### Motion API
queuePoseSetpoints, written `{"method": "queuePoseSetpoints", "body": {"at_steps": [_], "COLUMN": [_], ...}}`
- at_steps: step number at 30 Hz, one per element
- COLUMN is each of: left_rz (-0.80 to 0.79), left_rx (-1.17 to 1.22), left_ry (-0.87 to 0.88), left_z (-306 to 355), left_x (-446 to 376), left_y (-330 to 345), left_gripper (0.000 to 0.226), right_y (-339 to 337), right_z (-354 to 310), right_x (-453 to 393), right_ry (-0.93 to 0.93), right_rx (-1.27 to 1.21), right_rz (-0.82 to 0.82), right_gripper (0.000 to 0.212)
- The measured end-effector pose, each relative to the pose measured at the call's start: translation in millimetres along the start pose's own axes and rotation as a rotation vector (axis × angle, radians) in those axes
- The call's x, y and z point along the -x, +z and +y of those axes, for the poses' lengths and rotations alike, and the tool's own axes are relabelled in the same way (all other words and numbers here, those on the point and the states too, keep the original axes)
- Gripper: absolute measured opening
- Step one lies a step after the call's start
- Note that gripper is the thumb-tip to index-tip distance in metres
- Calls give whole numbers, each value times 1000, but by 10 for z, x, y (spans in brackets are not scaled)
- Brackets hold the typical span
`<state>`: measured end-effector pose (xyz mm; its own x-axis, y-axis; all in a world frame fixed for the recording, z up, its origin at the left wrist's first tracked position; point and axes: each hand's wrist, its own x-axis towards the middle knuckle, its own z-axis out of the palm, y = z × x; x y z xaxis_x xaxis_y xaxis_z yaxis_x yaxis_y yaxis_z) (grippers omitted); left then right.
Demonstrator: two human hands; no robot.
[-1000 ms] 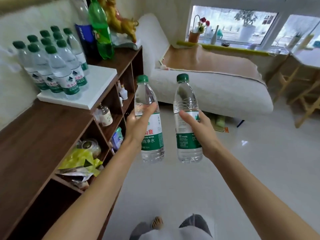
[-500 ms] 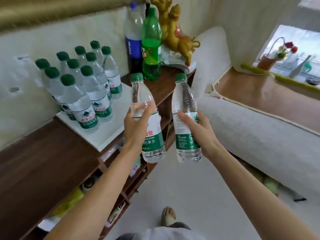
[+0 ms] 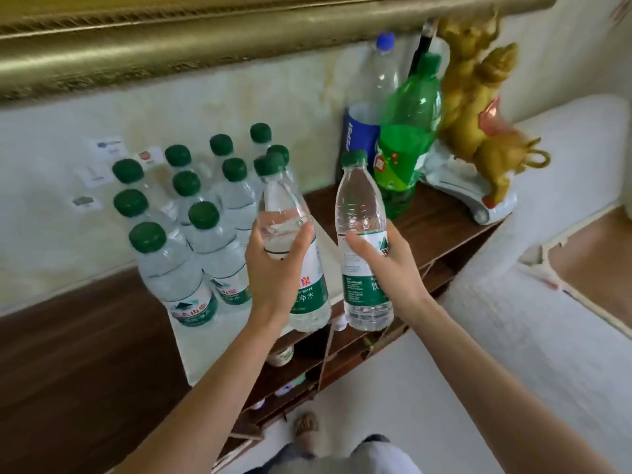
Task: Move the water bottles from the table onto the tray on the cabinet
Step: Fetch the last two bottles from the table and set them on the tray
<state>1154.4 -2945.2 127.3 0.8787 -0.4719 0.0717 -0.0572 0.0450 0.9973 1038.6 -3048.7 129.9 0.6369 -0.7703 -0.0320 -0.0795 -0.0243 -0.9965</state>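
Note:
My left hand grips a clear green-capped water bottle, held upright over the right edge of the white tray. A second bottle of the same kind is in my right hand, just right of the tray, above the cabinet's front edge. Several green-capped water bottles stand packed together on the tray, which lies on the dark wooden cabinet. My left hand's bottle is close beside the nearest of them.
A tall blue-labelled soda bottle and a green soda bottle stand on the cabinet behind my right hand. A golden figurine sits at the cabinet's right end. A gold frame hangs above. A white sofa lies to the right.
I have stepped closer to the cabinet. Both hands have carried their bottles left and forward; the left bottle is now over the tray's right edge, beside the standing bottles.

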Motion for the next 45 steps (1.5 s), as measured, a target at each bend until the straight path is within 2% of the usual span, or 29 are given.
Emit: {"method": "queuePoseSetpoints", "body": {"at_steps": [3, 6, 8, 15, 19, 25, 35, 37, 41, 45], "left_rz": [44, 134, 208, 595, 708, 721, 631, 615, 672, 698], "left_rx": [-26, -47, -49, -29, -77, -198, -271, -297, -374, -394], "left_ry": [36, 52, 60, 10, 31, 101, 68, 31, -153, -180], "left_z": [-47, -63, -87, -185, -195, -356, -527, -616, -849, -952], "left_x": [-168, -263, -319, -237, -163, -7, 151, 236, 408, 369], "left_y": [136, 237, 298, 578, 669, 673, 513, 487, 478, 490], "left_gripper": [48, 31, 28, 47, 59, 62, 72, 74, 67, 58], "right_y": [-23, -63, -79, -177, -175, -135, -128, -137, -151, -120], "right_z": [21, 40, 43, 181, 253, 412, 452, 465, 535, 541], "right_x": [-318, -595, -768, -1208, -1352, -1405, -1422, -1426, -1416, -1405], "right_ry": [-39, -52, -65, -100, -131, -176, -174, -175, -174, -180], "right_rx": [8, 7, 8, 52, 89, 180, 270, 334, 417, 452], "right_rz": [-47, -119, -192, -500, -647, -766, -807, -823, -796, -783], "right_gripper": [39, 35, 33, 48, 60, 66, 69, 71, 76, 76]}}
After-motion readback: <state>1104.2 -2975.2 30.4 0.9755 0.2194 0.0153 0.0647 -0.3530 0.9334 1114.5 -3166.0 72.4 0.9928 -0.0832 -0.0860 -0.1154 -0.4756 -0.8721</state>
